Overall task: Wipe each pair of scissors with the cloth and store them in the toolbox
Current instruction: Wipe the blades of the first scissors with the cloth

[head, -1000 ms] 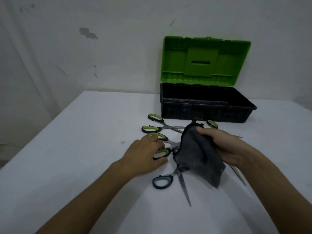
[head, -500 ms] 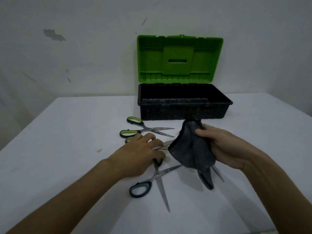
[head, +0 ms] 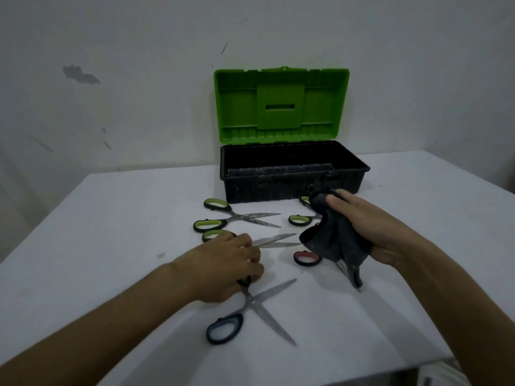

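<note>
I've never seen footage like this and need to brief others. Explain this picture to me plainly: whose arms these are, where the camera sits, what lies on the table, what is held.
There is no machine here. The arms belong to a person wearing a camera on the head, so you look down at their own hands. The left hand curls over the handle of the blue-handled scissors, which lie open on the white table. The right hand holds a dark grey cloth. Three green-handled pairs and a red-handled pair also lie there, some partly hidden. Behind them stands the toolbox, its green lid up; no scissors are visible inside.
</note>
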The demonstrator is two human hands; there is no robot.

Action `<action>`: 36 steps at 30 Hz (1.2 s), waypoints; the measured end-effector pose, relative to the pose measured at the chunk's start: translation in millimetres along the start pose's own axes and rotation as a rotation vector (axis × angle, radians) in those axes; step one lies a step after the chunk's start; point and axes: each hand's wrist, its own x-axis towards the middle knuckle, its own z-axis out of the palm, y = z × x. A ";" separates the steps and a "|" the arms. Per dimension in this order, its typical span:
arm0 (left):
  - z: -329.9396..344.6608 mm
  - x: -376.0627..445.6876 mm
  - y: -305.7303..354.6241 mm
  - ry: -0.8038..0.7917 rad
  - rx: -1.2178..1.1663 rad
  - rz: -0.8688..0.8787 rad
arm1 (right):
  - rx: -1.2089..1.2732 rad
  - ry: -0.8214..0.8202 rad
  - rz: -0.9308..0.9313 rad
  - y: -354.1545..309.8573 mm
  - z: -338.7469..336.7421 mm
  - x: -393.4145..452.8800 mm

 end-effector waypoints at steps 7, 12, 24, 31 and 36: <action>-14.9 -16.9 -4.1 -0.147 -0.300 -0.259 | -0.002 -0.039 0.019 0.9 -2.4 -9.2; -21.6 -33.8 -22.5 0.106 -0.808 -0.549 | -0.206 -0.077 -0.341 3.2 12.5 -8.0; -54.9 -9.3 -54.4 0.596 -1.360 -0.731 | -0.761 0.335 -1.240 -27.9 79.1 60.6; -60.1 1.7 -75.1 0.780 -1.285 -0.740 | -0.966 0.134 -1.189 -32.9 83.0 94.2; -63.2 5.0 -83.4 0.789 -1.217 -0.744 | -1.103 0.107 -1.198 -33.9 86.5 99.9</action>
